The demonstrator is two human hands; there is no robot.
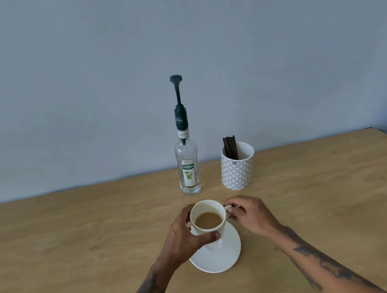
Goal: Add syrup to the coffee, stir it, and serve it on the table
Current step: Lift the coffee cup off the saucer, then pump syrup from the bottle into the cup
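Note:
A white cup point(220, 239) of light brown coffee point(208, 220) stands on a white saucer point(219, 258) near the middle of the wooden table point(75, 239). My left hand point(187, 235) wraps around the cup's left side, thumb across its front. My right hand point(246, 213) pinches the cup's handle point(228, 207) on the right. Behind the cup a clear syrup bottle point(188, 169) with a dark green pump point(178, 98) stands upright. To its right, a patterned white mug point(238, 168) holds several dark stir sticks point(230, 147).
A grey-blue wall rises right behind the table's far edge. The table's right edge runs diagonally at the far right, with a darker grey surface beyond it. Bare wood lies to either side of the saucer.

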